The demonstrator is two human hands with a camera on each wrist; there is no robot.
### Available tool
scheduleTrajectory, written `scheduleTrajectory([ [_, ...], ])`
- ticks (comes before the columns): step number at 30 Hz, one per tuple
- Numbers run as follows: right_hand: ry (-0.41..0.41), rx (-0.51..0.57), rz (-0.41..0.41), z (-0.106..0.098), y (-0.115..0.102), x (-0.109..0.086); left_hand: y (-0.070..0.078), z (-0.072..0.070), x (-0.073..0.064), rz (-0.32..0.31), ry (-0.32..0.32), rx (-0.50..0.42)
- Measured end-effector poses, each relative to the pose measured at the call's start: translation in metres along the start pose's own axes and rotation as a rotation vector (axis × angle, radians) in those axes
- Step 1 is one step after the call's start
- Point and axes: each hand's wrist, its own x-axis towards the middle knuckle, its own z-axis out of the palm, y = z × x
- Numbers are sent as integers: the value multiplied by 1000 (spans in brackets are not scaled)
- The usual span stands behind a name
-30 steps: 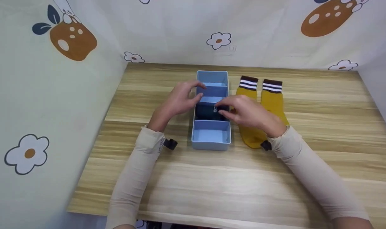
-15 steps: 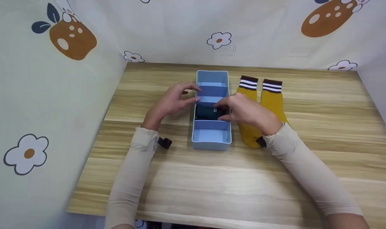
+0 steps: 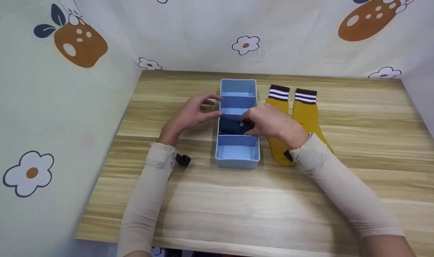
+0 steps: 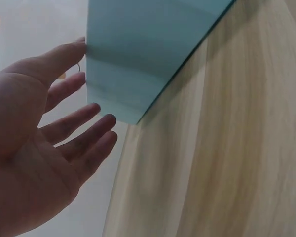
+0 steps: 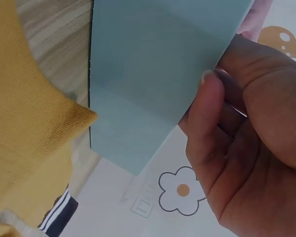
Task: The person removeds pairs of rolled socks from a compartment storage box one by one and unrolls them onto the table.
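Note:
A dark teal rolled sock bundle (image 3: 232, 126) with small white lettering lies in one compartment of the light blue divided box (image 3: 237, 163). My right hand (image 3: 274, 123) reaches over the box's right rim. Its thumb and index finger pinch the bundle's right end, their tips partly hidden inside. In the right wrist view, the other fingers (image 5: 203, 140) curl outside the wall. On the opposite side, my left hand (image 3: 193, 112) rests its thumb and fingertips at the left rim, fingers relaxed. The left wrist view shows that hand's palm (image 4: 34, 182) and its fingers spread, holding nothing.
Two mustard-yellow socks (image 3: 305, 114) with dark and white striped cuffs lie flat just right of the box, partly beneath the right forearm. A wood-grain table (image 3: 209, 207) carries everything. Printed curtain-like walls (image 3: 188, 39) border its back and sides.
My right hand has moved in over the rim to the bundle, covering more of its right end. The left hand has drawn back slightly left, to the rim. The box stays put.

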Motion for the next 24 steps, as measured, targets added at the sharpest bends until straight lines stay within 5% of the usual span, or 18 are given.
scheduleTrajectory([
  [11, -14, 48, -20, 4, 6, 5, -17, 5, -2, -8, -67, -75],
  [24, 59, 139, -53, 1, 11, -9, -14, 6, -2, -40, -92, -110],
])
